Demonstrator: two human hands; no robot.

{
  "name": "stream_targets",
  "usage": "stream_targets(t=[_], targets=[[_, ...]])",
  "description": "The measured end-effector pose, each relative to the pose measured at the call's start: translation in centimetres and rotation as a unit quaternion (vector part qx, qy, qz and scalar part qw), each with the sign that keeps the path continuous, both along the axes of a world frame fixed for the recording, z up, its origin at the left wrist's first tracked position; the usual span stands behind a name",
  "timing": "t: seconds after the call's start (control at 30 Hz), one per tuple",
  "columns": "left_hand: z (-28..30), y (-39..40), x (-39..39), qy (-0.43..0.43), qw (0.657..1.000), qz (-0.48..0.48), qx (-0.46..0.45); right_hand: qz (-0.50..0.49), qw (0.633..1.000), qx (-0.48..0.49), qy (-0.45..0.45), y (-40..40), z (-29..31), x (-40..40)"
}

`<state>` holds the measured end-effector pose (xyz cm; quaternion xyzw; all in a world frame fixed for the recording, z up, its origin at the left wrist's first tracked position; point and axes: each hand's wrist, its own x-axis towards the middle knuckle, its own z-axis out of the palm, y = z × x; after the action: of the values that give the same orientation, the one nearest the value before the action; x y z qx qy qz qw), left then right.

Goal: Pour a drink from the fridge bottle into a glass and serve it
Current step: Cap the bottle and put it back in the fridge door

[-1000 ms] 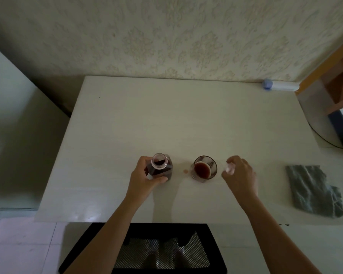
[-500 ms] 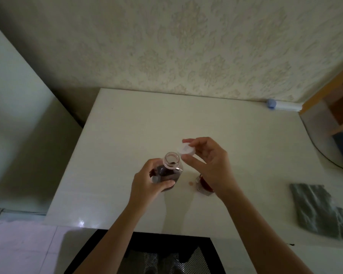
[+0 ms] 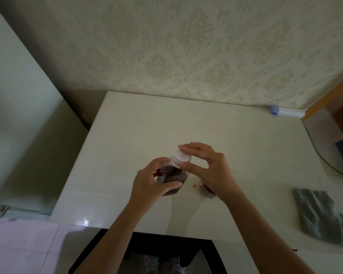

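Head view: left hand (image 3: 152,184) grips bottle (image 3: 171,175), right hand (image 3: 210,171) pinches cap (image 3: 181,156).

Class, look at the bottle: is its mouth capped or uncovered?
Capped. The white cap sits on the bottle neck, pinched by the right hand. Cannot tell if it is tight.

Head view, steeply down over table (image 3: 127,135)

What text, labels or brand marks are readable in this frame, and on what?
None readable.
Bottle: no label legible; the left hand covers part of it.
White cap, pinched by the right hand: no marking visible.
White tube by the wall: any print too small to read.
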<state>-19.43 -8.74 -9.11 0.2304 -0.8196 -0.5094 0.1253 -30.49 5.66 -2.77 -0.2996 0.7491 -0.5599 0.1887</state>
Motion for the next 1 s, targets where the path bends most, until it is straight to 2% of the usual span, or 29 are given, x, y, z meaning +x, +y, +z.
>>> stream_targets(t=[0.17, 0.33, 0.43, 0.53, 0.67, 0.87, 1.0], targets=[[0.4, -0.3, 0.2, -0.004, 1.0, -0.008, 0.011, 0.023, 0.998, 0.004, 0.057, 0.1, 0.3, -0.3], [0.8, -0.9, 0.2, -0.02, 0.998, -0.047, 0.028, 0.102, 0.981, 0.039, 0.16, 0.6, 0.8, -1.9], [1.0, -1.1, 0.2, -0.033, 0.997, -0.069, 0.022, 0.138, 0.97, 0.05, 0.192, 0.8, 1.1, -2.7], [1.0, -1.0, 0.3, -0.043, 0.996, -0.08, 0.009, 0.114, 0.969, 0.068, 0.209, 0.9, 1.4, -2.6], [1.3, -0.8, 0.3, -0.046, 0.995, -0.088, -0.008, 0.066, 0.952, 0.152, 0.257, 0.3, 1.5, -1.3], [1.5, -1.3, 0.2, -0.037, 0.996, -0.084, 0.006, 0.154, 0.931, 0.156, 0.292, 0.6, 2.4, -1.4], [2.1, -1.9, 0.3, -0.038, 0.993, -0.11, 0.007, 0.153, 0.914, 0.14, 0.348, 0.3, 2.3, -1.6]])
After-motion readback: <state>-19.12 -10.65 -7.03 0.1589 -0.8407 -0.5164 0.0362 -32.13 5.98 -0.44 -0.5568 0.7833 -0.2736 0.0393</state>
